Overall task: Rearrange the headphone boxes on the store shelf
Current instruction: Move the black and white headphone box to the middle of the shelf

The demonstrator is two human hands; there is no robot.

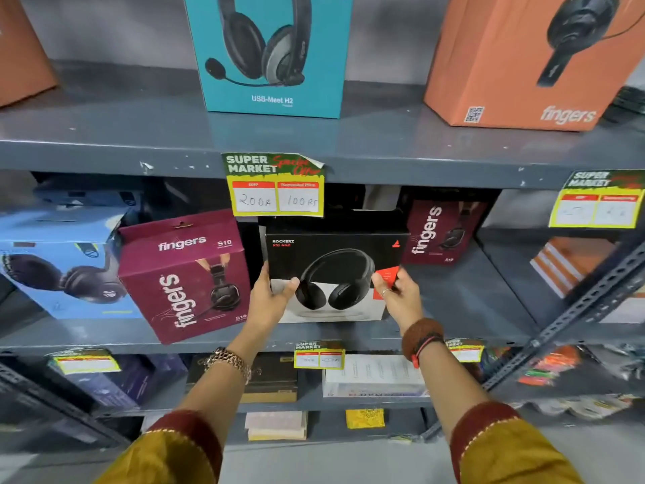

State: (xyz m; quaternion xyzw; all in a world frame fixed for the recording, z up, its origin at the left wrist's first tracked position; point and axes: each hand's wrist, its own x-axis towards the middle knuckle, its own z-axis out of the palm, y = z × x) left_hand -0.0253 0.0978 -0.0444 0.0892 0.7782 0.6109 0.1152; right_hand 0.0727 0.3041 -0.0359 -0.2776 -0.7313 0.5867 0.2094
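On the middle shelf (453,309) of a grey metal store rack, a black Rockerz headphone box (335,270) stands facing forward, and both hands grip it. The left hand (270,298) closes on its lower left edge, with the thumb on the front face. The right hand (399,291) closes on its lower right edge, beside a red panel of the box. The box front reads "ROCKERZ" at the top left and shows black over-ear headphones.

Just to the left of it a maroon fingers S10 box (185,277) stands tilted, with "fingers" written on the top and on the side. Further left lies a light blue headphone box (59,267). Behind the black box, to the right, a second maroon fingers box (443,232) stands with the word running upward.

On the upper shelf (104,134) stand a teal box (272,54) marked "USB-Meet H2" and an orange fingers box (516,61) with a QR code. A price tag (275,185) on the shelf edge reads "SUPER MARKET", with "200" and "100" handwritten. A similar tag (600,200) hangs at the right, and its numbers are too blurred to read.

The lower shelf carries dark and white boxes whose print I cannot read. The person wears a metal watch (228,361) on the left wrist and a bead bracelet (420,333) on the right.
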